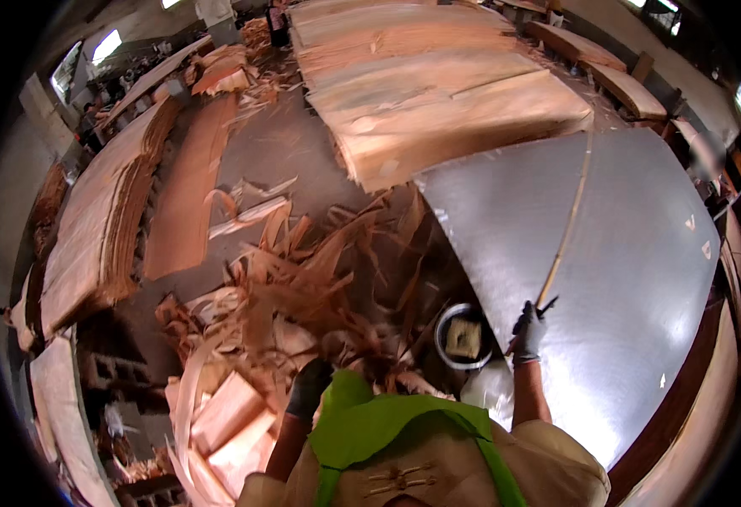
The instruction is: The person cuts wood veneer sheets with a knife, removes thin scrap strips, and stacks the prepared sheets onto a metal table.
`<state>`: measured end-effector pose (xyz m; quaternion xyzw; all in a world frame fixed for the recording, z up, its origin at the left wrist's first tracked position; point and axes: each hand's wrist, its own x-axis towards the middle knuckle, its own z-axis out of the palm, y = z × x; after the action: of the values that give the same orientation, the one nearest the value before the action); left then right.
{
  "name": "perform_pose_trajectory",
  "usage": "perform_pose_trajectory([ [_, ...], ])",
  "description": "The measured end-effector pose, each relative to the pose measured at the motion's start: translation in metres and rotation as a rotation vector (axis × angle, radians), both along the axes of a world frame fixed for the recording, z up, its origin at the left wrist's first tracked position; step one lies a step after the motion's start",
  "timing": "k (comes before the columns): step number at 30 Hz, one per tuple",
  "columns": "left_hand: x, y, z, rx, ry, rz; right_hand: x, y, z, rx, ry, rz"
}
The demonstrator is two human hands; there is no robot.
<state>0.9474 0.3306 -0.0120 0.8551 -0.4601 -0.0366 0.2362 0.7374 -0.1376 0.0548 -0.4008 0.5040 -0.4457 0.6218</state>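
Observation:
My right hand [528,332], in a grey and black glove, is closed round the near end of a long thin wooden stick [570,221]. The stick reaches away over a smooth grey metal-topped table [641,220], its far tip by the corner of a large stack of veneer sheets [463,110]. Low at my left side is my left hand [310,390] in a dark glove, beside a bright green apron [396,422]. Its fingers are too dark to make out. A bucket [442,338] holding a yellowish block [463,338] stands by the table's left edge.
Torn veneer strips [303,270] pile up on the floor ahead and to my left. More veneer stacks stand at the left [104,211] and far right [624,89]. A long reddish sheet [189,194] lies on the floor. Hollow blocks [117,370] sit at the lower left.

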Motion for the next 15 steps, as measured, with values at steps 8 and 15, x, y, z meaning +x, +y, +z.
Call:
perform_pose_trajectory([
  [8,0.199,0.035,-0.085,-0.856,1.716,0.341,0.269,-0.037,-0.004,0.072,-0.158,0.122],
  [15,0.44,-0.061,-0.039,-1.15,1.714,0.605,0.502,-0.096,-0.021,-0.097,-0.127,0.023],
])
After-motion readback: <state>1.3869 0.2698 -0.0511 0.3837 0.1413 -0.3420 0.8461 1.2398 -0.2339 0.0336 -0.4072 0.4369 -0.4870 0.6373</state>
